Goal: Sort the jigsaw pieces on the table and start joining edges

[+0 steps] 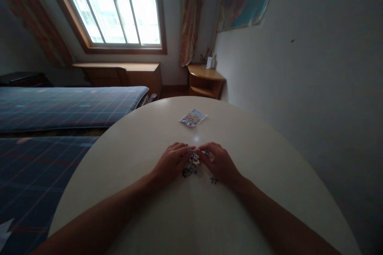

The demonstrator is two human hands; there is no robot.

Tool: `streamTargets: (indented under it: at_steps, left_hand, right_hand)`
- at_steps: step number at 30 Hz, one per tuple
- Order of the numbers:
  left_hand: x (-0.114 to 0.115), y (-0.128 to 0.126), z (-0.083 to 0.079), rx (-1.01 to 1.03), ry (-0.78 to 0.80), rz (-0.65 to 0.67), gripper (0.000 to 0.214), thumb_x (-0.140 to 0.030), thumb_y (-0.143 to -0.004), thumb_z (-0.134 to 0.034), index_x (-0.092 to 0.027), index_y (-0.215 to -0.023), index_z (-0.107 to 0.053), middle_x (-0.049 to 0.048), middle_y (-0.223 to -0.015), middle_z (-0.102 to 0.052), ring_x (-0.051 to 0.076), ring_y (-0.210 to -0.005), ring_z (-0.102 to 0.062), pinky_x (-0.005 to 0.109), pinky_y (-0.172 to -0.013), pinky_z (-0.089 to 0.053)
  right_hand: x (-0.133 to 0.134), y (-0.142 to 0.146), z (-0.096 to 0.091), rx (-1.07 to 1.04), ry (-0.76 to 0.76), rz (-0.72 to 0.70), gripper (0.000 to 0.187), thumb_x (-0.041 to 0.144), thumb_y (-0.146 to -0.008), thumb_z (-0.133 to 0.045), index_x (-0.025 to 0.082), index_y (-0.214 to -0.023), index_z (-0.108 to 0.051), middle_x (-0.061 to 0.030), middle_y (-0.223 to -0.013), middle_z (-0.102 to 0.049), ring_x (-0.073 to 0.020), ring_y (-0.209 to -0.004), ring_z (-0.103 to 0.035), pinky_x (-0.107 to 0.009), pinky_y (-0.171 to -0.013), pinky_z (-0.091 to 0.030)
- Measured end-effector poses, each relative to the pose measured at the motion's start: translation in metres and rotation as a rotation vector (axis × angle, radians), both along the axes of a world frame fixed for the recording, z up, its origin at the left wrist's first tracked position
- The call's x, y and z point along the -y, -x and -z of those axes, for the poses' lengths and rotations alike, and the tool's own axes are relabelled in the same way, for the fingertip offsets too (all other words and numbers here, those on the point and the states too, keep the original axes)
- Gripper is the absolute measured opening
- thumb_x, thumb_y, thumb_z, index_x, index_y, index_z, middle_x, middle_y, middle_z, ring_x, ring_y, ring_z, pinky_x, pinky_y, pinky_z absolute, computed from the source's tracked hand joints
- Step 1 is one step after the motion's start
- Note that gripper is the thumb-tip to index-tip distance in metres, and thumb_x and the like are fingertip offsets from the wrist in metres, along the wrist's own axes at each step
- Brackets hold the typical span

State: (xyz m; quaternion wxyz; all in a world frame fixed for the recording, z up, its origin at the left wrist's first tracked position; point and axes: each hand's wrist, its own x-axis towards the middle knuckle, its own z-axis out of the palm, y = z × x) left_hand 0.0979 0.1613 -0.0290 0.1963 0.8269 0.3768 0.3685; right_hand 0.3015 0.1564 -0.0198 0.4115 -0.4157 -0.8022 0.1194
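A small heap of jigsaw puzzle pieces [194, 160], blue, white and dark, lies on the round white table [125, 159]. My left hand [170, 161] is at the heap's left side, thumb and fingers closed at its top edge. From the right, my right hand [220, 163] reaches in with its fingers pinched. The fingertips of both hands almost meet over the heap, where a small puzzle piece seems to sit between them; its outline is partly hidden. A few loose pieces [214, 180] lie just below my right hand.
Beyond my hands, a colourful printed picture card [193, 118] lies on the table. A bed with a blue plaid mattress [72, 107] stands at the left, close to the table edge. The wall [314, 87] runs along the right. A wooden corner shelf [206, 72] stands behind.
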Motion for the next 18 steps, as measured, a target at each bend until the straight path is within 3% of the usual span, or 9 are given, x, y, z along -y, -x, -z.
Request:
streamTargets:
  at_steps: [5,11,18]
  left_hand:
    - [-0.0011,0.0009,0.0003,0.086,0.053,0.013,0.025,-0.027,-0.098,-0.049,-0.021,-0.111,-0.07,0.0061,-0.096,-0.07,0.019,-0.092,-0.063,0.032,-0.086,-0.048]
    - [-0.0033,0.0037,0.0028,0.143,0.084,-0.043,0.013,-0.021,-0.091,-0.059,-0.02,-0.098,-0.07,0.0032,-0.091,-0.071,0.017,-0.087,-0.065,0.029,-0.083,-0.049]
    - [-0.0043,0.0036,0.0024,0.086,0.035,-0.061,0.019,-0.019,-0.092,-0.059,-0.022,-0.107,-0.07,0.0044,-0.097,-0.068,0.018,-0.093,-0.063,0.03,-0.085,-0.048]
  right_hand:
    - [-0.0002,-0.0025,0.0007,0.012,-0.037,-0.06,0.005,0.025,-0.091,-0.065,0.021,-0.093,-0.068,-0.002,-0.088,-0.072,-0.0172,-0.084,-0.066,-0.033,-0.083,-0.047]
    - [-0.0016,-0.0029,0.0,0.015,-0.021,-0.028,0.003,0.022,-0.089,-0.067,0.021,-0.091,-0.069,-0.0025,-0.085,-0.072,-0.0178,-0.081,-0.066,-0.033,-0.081,-0.047]
    - [-0.0021,-0.0053,-0.0017,0.013,0.01,0.02,0.002,0.022,-0.085,-0.07,0.021,-0.087,-0.07,-0.0027,-0.084,-0.073,-0.0187,-0.08,-0.067,-0.034,-0.081,-0.047]
